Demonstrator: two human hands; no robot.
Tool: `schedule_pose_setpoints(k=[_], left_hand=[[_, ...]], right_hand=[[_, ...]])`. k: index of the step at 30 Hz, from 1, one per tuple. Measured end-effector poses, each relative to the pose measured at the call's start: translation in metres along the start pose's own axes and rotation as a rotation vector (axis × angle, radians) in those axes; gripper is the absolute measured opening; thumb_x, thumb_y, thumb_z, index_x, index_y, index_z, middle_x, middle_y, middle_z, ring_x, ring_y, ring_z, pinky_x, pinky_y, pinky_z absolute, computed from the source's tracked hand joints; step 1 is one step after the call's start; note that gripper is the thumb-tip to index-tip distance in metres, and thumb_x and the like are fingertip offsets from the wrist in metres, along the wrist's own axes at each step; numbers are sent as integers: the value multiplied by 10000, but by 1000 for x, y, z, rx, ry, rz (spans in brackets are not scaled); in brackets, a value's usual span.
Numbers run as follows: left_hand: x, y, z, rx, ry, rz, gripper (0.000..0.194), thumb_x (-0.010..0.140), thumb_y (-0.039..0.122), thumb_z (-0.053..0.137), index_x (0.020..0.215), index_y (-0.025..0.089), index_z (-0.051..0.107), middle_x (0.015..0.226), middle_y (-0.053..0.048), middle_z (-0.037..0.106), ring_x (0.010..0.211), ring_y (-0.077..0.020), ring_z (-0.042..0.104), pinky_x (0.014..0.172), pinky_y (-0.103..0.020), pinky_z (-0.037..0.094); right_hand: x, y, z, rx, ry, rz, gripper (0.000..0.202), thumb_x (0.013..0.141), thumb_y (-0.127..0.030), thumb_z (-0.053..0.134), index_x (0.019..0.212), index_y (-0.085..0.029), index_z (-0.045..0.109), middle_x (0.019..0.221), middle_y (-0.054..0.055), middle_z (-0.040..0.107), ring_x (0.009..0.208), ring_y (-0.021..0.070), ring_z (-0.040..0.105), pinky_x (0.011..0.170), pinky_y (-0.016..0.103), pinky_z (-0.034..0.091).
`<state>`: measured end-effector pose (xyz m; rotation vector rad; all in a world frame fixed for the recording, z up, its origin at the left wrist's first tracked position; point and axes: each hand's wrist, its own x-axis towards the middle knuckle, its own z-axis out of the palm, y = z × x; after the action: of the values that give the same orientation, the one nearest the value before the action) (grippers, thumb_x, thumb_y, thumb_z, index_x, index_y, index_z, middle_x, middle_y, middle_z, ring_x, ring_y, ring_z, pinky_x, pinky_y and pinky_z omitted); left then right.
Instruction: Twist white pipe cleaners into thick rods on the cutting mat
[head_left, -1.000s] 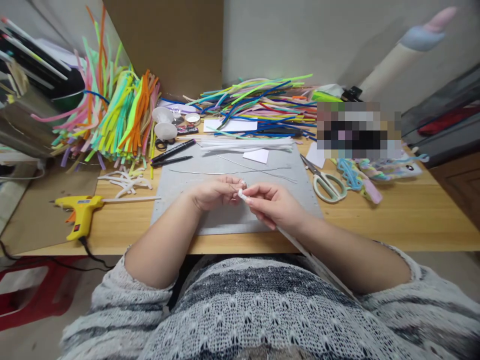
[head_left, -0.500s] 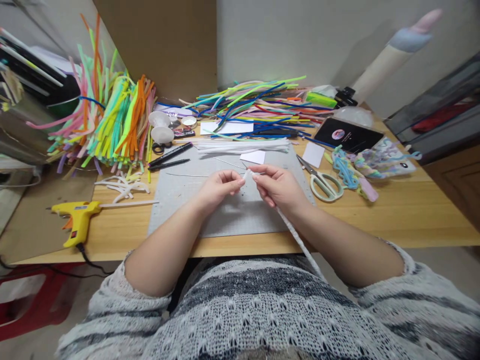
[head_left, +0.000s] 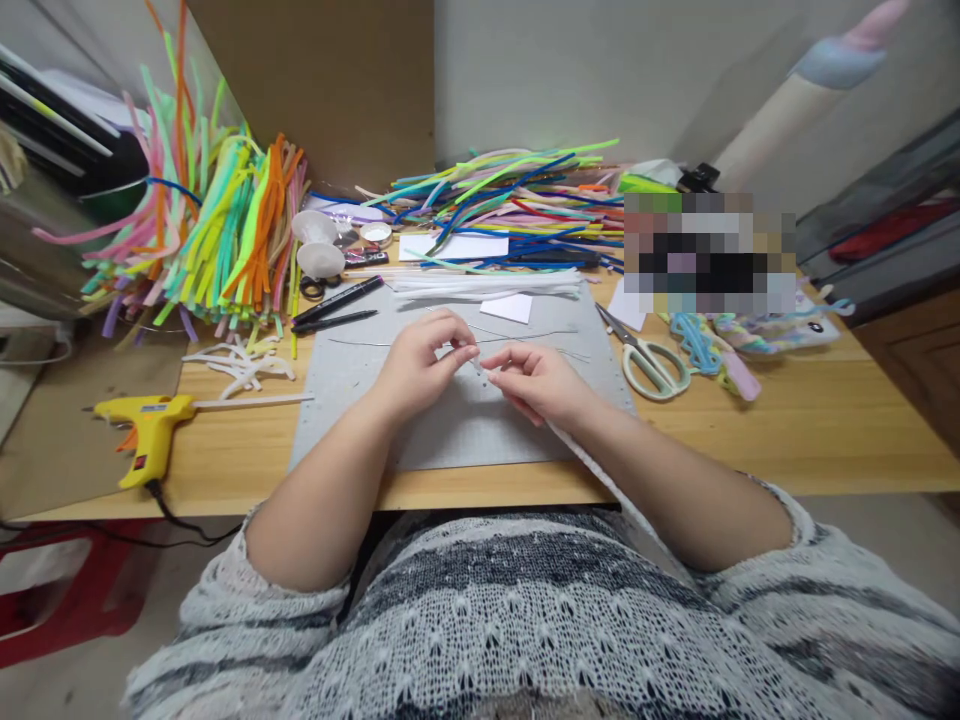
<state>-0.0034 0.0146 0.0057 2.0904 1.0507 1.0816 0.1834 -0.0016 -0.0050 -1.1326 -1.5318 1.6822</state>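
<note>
Between my two hands a white pipe cleaner is pinched near one end. Its long tail runs from under my right palm down past the table edge toward my lap. My left hand grips the tip between thumb and forefinger. Just to the right, my right hand pinches the same strand, fingertips close to the left ones. Beneath both lies a grey cutting mat. Thin metal wires rest on the mat behind the hands, partly covered by them. A bundle of white pipe cleaners lies at the mat's back edge.
Scissors lie right of the mat. A yellow glue gun and short white pieces lie left. Black markers sit at the mat's upper left. Coloured pipe cleaners line the back. A blurred patch hides things at back right.
Both hands have shifted slightly left, and the right hand has dropped a little, still pinching the white strand. More of the wires shows behind the right hand. The view has tilted slightly.
</note>
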Motion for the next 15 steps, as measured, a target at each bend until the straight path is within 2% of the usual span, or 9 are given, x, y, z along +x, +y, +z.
schedule_pose_setpoints(k=[2, 5, 7, 11, 13, 15], left_hand=[[2, -4, -1, -201, 2, -173, 150, 744, 295, 630, 693, 158, 597, 732, -21, 580, 703, -131, 512, 644, -252, 378], [1, -7, 3, -473, -70, -442, 212, 673, 350, 674, 688, 150, 604, 653, 2, 564, 614, -108, 483, 608, -240, 364], [-1, -6, 8, -558, -118, -527, 233, 652, 368, 679, 686, 150, 603, 606, 14, 551, 582, -100, 471, 604, -237, 363], [-3, 0, 13, -483, -158, -493, 249, 713, 389, 633, 667, 148, 592, 586, 13, 536, 571, -100, 456, 579, -232, 344], [-4, 3, 13, -330, -171, -389, 242, 757, 371, 601, 663, 148, 588, 608, 6, 539, 584, -105, 454, 579, -237, 342], [-5, 6, 12, -158, -182, -223, 220, 791, 326, 572, 656, 152, 579, 644, -3, 549, 625, -115, 473, 619, -248, 362]], right_hand=[[-2, -1, 1, 38, -71, 7, 176, 771, -286, 579, 908, -178, 560, 355, -118, 453, 226, 45, 317, 246, 147, 223], [-4, -3, 1, 116, -114, 15, 194, 750, -328, 600, 875, -191, 544, 352, -120, 460, 218, 45, 304, 229, 143, 213], [-3, -3, 1, 166, -113, 15, 230, 728, -363, 623, 852, -193, 530, 346, -123, 452, 216, 46, 305, 223, 140, 211], [-2, -2, -2, 222, 22, -20, 280, 721, -402, 644, 854, -192, 516, 344, -121, 452, 219, 46, 308, 227, 133, 200], [-2, -1, -4, 206, 112, -39, 284, 734, -397, 645, 885, -191, 521, 353, -120, 461, 226, 44, 308, 232, 134, 206], [-1, 0, -5, 159, 154, -42, 314, 748, -384, 641, 969, -187, 537, 371, -119, 472, 238, 45, 313, 241, 141, 225]])
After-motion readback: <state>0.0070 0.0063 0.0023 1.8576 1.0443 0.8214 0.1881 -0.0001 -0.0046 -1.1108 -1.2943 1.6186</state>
